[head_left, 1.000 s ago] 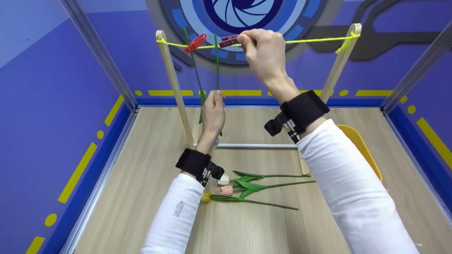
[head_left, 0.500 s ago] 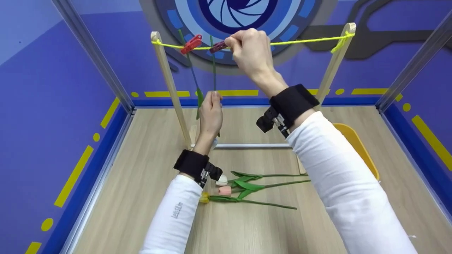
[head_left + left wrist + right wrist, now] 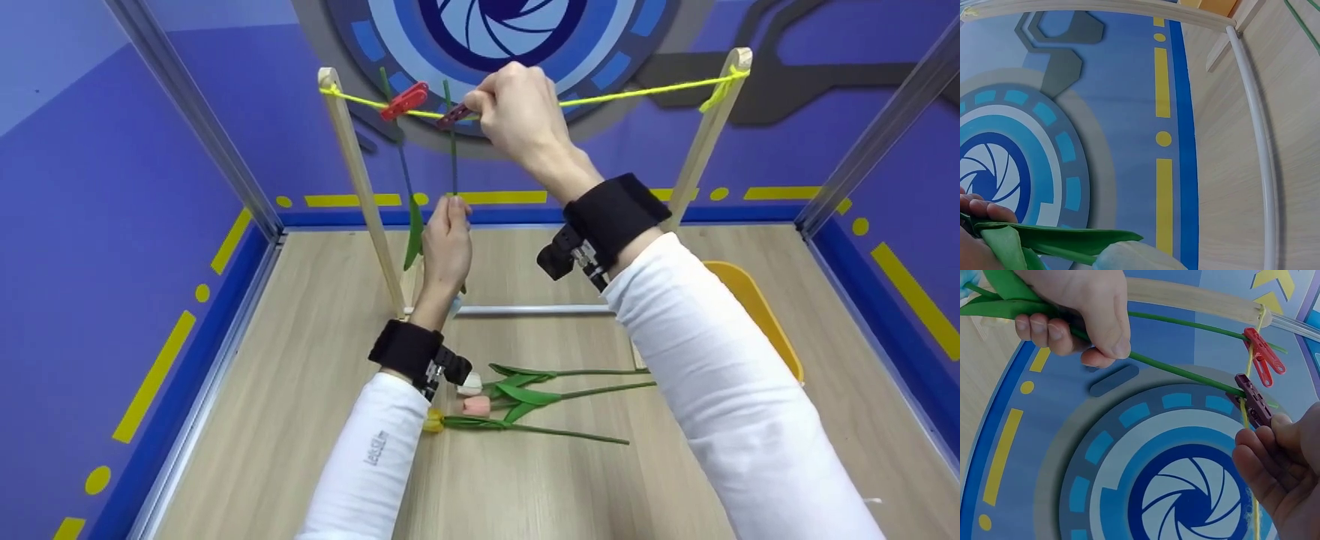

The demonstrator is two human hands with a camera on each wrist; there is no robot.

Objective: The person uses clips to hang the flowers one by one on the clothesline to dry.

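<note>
Left hand [image 3: 448,244] grips the pale tulip [image 3: 1137,257], its stem [image 3: 1185,374] crossing the yellow string [image 3: 637,92]; right hand [image 3: 523,112] pinches the purple clothespin [image 3: 1254,401] right at that crossing! Danger here: a shallow bite on the stem could let the tulip slip, head-first, if the left hand lets go.
</note>
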